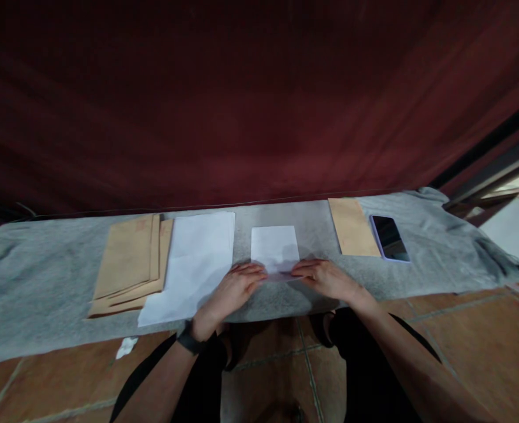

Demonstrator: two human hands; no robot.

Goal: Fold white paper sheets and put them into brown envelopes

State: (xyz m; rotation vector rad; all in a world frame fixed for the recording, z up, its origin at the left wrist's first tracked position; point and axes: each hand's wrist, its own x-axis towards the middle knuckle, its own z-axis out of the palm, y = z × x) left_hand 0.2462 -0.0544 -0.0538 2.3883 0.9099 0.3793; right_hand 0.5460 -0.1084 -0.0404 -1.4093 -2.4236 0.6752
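A small white sheet of paper (274,242) lies on the grey cloth, its near edge lifted and folded over toward me. At the left end of that edge, my left hand (241,283) grips the paper with fingers pressed together. My right hand (323,277) pinches the right end the same way. Left of my left hand is a stack of larger white sheets (198,252). Several brown envelopes (130,258) overlap the stack's left side. Beyond my right hand lies a single brown envelope (354,228).
A phone (390,238) in a purple case rests right of the single envelope. The grey cloth (34,276) covers a narrow surface against a dark red backdrop (250,117). A crumpled white scrap (126,347) is on the tiled floor (66,376). More white paper (517,229) shows at far right.
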